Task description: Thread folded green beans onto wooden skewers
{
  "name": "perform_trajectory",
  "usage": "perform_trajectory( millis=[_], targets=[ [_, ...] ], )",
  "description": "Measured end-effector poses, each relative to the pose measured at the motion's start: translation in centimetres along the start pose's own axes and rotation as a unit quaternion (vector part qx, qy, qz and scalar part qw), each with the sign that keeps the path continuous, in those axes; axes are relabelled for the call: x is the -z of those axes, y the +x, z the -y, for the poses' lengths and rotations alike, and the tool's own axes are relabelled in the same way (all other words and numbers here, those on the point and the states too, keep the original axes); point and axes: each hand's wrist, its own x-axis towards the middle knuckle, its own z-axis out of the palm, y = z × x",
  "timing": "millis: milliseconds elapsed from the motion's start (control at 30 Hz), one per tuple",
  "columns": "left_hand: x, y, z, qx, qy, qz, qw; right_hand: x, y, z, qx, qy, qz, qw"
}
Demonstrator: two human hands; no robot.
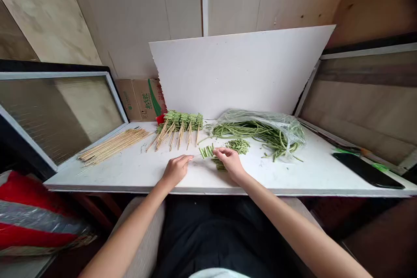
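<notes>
I see my left hand [177, 170] curled on a stick [196, 156] pointing to three o'clock; my right hand [230, 161] angles toward ten, fingertips pinched on bean pieces [206, 151].

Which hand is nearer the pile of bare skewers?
Left. The left hand is to the right of the bare skewers, with a gap between; the right hand is farther right, by the cut beans.

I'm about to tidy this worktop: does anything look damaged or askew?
Yes: the white board behind the green beans has a ragged, chipped-looking left edge, which looks odd beside its straight top edge.
</notes>
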Motion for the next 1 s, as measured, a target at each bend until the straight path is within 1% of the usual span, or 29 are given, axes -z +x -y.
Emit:
perform_trajectory(
  millis=[67, 133, 233, 300, 367, 433, 500, 633, 700, 733, 800, 900, 1000],
  targets=[
    [0.0, -0.1, 0.1, 0.014, -0.001, 0.001, 1.0, 0.8, 0.5, 0.8, 0.005, -0.022, 0.013, 1.0],
    [0.0, -0.1, 0.1, 0.032, 0.002, 0.001, 0.999, 1.9, 1.2, 1.4, 0.025, -0.065, 0.02, 0.997],
    [0.1, 0.0, 0.1, 0.065, 0.013, -0.001, 0.998, 4.1, 2.4, 1.5, 0.087, -0.166, 0.02, 0.982],
    [0.1, 0.0, 0.0, 0.078, 0.022, 0.001, 0.997, 5.4, 3.0, 1.2, 0.133, -0.266, 0.038, 0.954],
    [0.2, 0.1, 0.0, 0.079, 0.028, 0.003, 0.996, 6.4, 3.2, 0.7, 0.168, -0.362, 0.086, 0.913],
    [0.2, 0.1, -0.1, 0.078, 0.03, 0.004, 0.996, 6.9, 3.2, 0.2, 0.177, -0.42, 0.137, 0.879],
    [0.2, 0.1, -0.1, 0.079, 0.03, 0.006, 0.996, 7.1, 3.1, -0.2, 0.167, -0.445, 0.164, 0.864],
    [0.1, 0.1, -0.1, 0.081, 0.031, 0.009, 0.996, 7.1, 3.1, -0.7, 0.164, -0.461, 0.171, 0.855],
    [0.1, 0.1, 0.0, 0.081, 0.03, 0.01, 0.996, 7.0, 3.2, -0.9, 0.166, -0.456, 0.16, 0.859],
    [0.1, 0.1, 0.0, 0.081, 0.029, 0.009, 0.996, 6.9, 3.2, -0.9, 0.161, -0.445, 0.151, 0.868],
    [0.0, 0.0, 0.1, 0.082, 0.027, 0.007, 0.996, 6.8, 3.3, -0.9, 0.134, -0.399, 0.126, 0.899],
    [-0.2, -0.1, 0.2, 0.081, 0.022, 0.004, 0.996, 6.4, 3.3, -0.9, 0.085, -0.29, 0.097, 0.948],
    [-0.3, -0.1, 0.2, 0.081, 0.018, 0.004, 0.997, 5.9, 3.3, -0.8, 0.067, -0.191, 0.088, 0.975]
  ],
)
